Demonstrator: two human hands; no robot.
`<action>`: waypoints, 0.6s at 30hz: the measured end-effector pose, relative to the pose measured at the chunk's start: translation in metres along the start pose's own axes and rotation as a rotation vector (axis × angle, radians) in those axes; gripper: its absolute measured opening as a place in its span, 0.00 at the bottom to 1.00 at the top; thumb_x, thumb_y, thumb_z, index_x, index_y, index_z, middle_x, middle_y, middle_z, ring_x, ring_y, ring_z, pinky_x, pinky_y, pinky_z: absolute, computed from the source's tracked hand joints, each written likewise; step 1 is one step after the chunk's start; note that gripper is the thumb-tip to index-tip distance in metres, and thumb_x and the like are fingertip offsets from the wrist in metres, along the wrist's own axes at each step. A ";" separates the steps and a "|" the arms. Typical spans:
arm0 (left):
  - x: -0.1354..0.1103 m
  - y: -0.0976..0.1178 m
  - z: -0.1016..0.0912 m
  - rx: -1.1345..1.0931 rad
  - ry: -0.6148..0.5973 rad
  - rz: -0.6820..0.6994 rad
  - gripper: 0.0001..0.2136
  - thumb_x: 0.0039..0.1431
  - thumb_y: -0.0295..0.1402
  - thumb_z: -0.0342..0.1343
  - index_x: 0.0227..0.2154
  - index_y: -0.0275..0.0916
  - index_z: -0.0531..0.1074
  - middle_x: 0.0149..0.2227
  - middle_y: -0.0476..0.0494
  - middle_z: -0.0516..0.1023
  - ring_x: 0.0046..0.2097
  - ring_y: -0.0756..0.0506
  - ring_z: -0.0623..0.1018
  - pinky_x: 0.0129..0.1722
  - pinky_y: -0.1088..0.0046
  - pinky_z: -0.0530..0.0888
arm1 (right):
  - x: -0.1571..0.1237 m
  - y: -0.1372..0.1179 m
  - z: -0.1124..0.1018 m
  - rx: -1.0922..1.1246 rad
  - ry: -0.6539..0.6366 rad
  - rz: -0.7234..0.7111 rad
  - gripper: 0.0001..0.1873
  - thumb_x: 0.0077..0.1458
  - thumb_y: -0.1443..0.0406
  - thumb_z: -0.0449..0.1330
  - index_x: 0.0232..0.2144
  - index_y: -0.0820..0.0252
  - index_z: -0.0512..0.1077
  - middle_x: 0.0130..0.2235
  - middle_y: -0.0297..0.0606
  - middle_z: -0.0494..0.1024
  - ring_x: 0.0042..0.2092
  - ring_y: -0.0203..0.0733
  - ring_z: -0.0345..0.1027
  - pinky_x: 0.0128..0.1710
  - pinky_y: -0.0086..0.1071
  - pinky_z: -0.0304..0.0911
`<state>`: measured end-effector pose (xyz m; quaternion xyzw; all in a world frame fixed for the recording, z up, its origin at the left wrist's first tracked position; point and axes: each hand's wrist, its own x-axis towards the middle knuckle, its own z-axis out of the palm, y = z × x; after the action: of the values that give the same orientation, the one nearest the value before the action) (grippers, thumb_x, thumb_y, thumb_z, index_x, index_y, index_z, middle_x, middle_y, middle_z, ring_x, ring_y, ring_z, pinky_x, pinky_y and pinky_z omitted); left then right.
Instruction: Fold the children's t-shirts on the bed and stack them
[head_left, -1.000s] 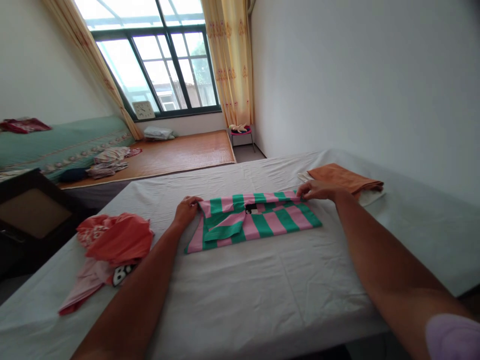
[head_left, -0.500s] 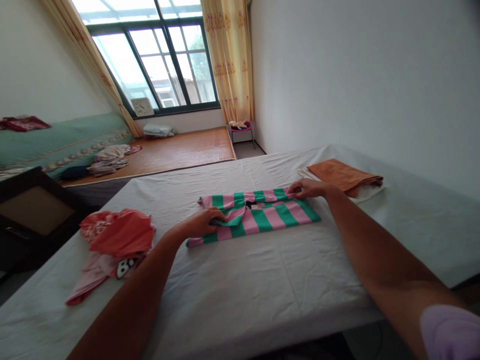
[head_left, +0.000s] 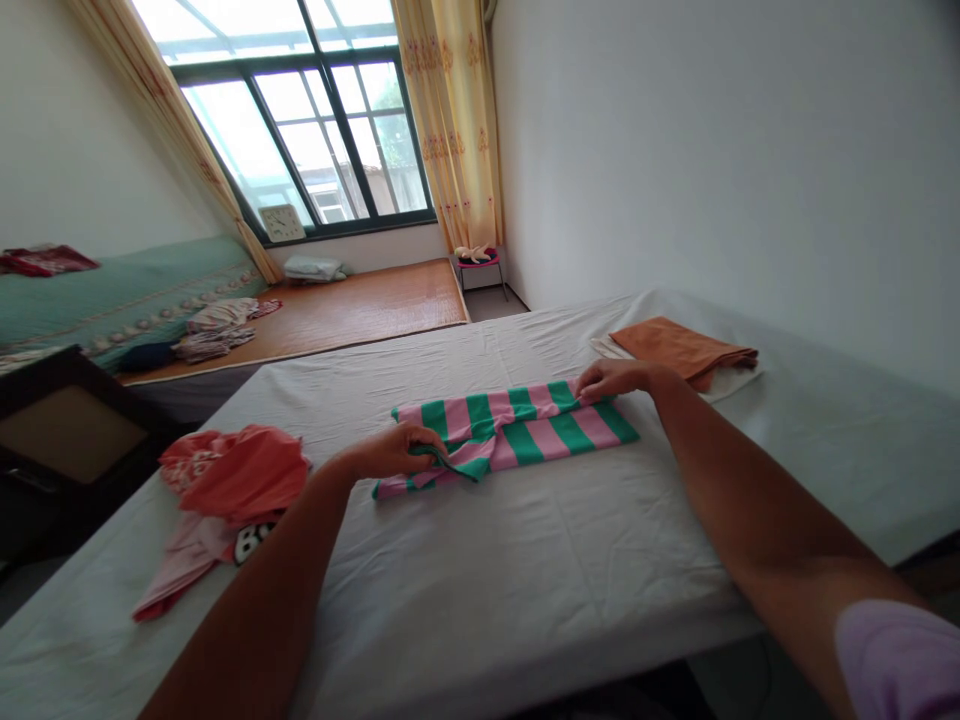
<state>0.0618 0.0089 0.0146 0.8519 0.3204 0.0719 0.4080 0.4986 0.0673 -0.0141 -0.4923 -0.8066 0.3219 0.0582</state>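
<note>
A bright bedroom with a tall barred window point(head_left: 330, 110) and yellow curtains holds a bed covered in a white sheet point(head_left: 525, 560), and on that sheet the work lies; the left hand point(head_left: 394, 452) is closed in a pinch on the near left edge of a pink and green striped garment point(head_left: 517, 430), gathering a fold of the cloth between thumb and fingers, while the right hand point(head_left: 611, 378) presses fingers down on the far right corner of the same garment, seemingly pinching that edge, though its grip is partly hidden. The garment lies flat across the middle of the bed as a long narrow band, already doubled over lengthwise, so the step in hand looks like tidying the left end of a fold; the next move would call for keeping the right corner pinned while the left end is carried over evenly, without dragging the layers askew. Just beyond the right hand sits a folded orange cloth point(head_left: 682, 350) on a white piece. Well to the left lies a heap of red and pink clothes point(head_left: 225, 490) with bold white figures showing, too creased to read surely. Farther off are a woven mat platform point(head_left: 345, 310), a square clock point(head_left: 283, 222) on the sill, and a small pink stool point(head_left: 480, 262)
</note>
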 end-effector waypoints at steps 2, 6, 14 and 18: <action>-0.002 -0.005 -0.003 -0.024 -0.065 0.007 0.13 0.54 0.35 0.56 0.39 0.35 0.78 0.29 0.47 0.75 0.27 0.52 0.68 0.26 0.79 0.65 | 0.000 -0.006 -0.001 -0.024 0.103 0.004 0.24 0.47 0.48 0.59 0.32 0.63 0.78 0.28 0.36 0.76 0.31 0.38 0.65 0.31 0.29 0.58; -0.004 -0.016 -0.012 -0.065 0.000 0.032 0.15 0.55 0.40 0.58 0.39 0.35 0.78 0.29 0.45 0.75 0.29 0.51 0.70 0.29 0.78 0.67 | 0.004 -0.035 0.002 -0.002 0.191 -0.150 0.22 0.50 0.50 0.59 0.36 0.62 0.78 0.32 0.37 0.78 0.35 0.39 0.68 0.34 0.29 0.60; 0.004 -0.021 -0.003 -0.205 0.310 -0.010 0.17 0.56 0.42 0.58 0.41 0.32 0.76 0.37 0.41 0.77 0.37 0.46 0.73 0.38 0.72 0.70 | 0.039 -0.121 0.096 -0.006 0.251 -0.536 0.40 0.38 0.56 0.71 0.55 0.55 0.65 0.48 0.41 0.73 0.45 0.44 0.68 0.45 0.37 0.63; 0.005 -0.017 0.002 -0.245 0.393 -0.011 0.16 0.55 0.42 0.58 0.39 0.32 0.75 0.37 0.42 0.77 0.37 0.46 0.74 0.38 0.72 0.71 | 0.049 -0.148 0.142 -0.141 0.470 -0.465 0.39 0.42 0.55 0.69 0.55 0.58 0.62 0.51 0.48 0.71 0.52 0.54 0.63 0.52 0.47 0.56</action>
<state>0.0584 0.0189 0.0003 0.7640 0.3871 0.2726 0.4384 0.3033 -0.0034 -0.0517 -0.3588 -0.8822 0.1212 0.2800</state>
